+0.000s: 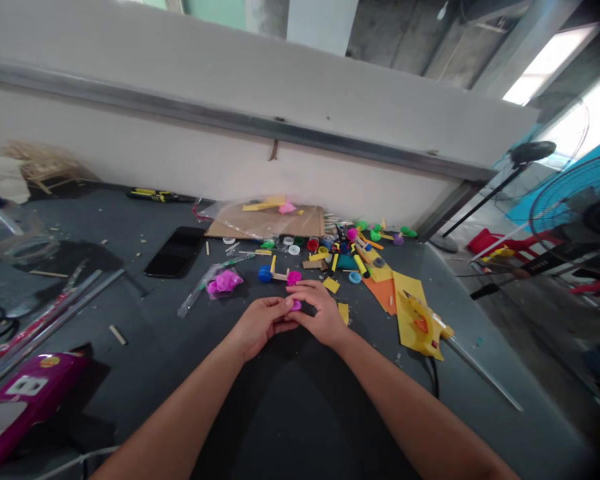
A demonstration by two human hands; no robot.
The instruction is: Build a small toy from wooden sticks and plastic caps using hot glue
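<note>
My left hand [265,325] and my right hand [323,315] meet over the dark table, fingers closed on a small pink piece [296,305]. It looks like modelling clay, but most of it is hidden by the fingers. Just beyond the fingertips lies a small assembly of a blue cap [265,273], a wooden stick [280,276] and a magenta cap [294,277]. A clear bag of pink clay [225,283] rests to the left of the hands. Yellow paper scraps [331,285] lie near my right hand.
A black phone [175,252] lies at the left, with a magenta device [40,393] nearer. Coloured bottle caps [313,245] and cutters [360,263] crowd the back. At the right, a yellow glue gun [427,327] sits on yellow sheets. A white partition [205,153] bounds the table.
</note>
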